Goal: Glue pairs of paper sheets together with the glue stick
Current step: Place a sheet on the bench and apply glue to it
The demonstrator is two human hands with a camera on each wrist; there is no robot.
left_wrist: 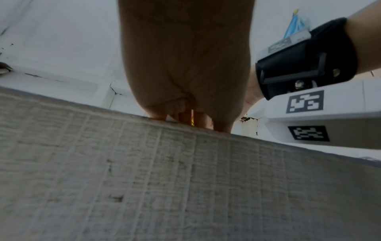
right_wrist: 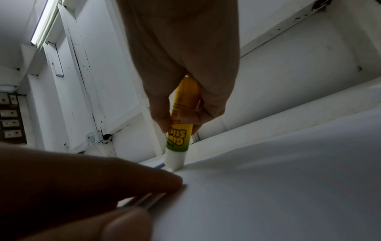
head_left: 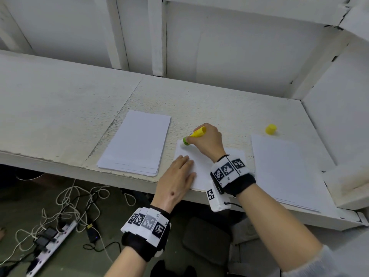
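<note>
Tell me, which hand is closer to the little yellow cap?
Right. The right hand holds the glue stick, nearer the yellow cap. The left hand presses the sheet, farther away.

Both wrists wear black straps (head_left: 242,184) carrying white blocks of square black-and-white markers (head_left: 146,222); a grey sleeve (head_left: 327,262) covers the right forearm.

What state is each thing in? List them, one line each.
glue stick: uncapped, tilted, tip on the sheet's far left corner.
yellow cap: off, lying on the table.
sheet: flat, under both hands.
left stack: neat, untouched.
right stack: flat, untouched.
left hand: fingers straight, pressing the sheet.
right hand: holds the glue stick.
</note>
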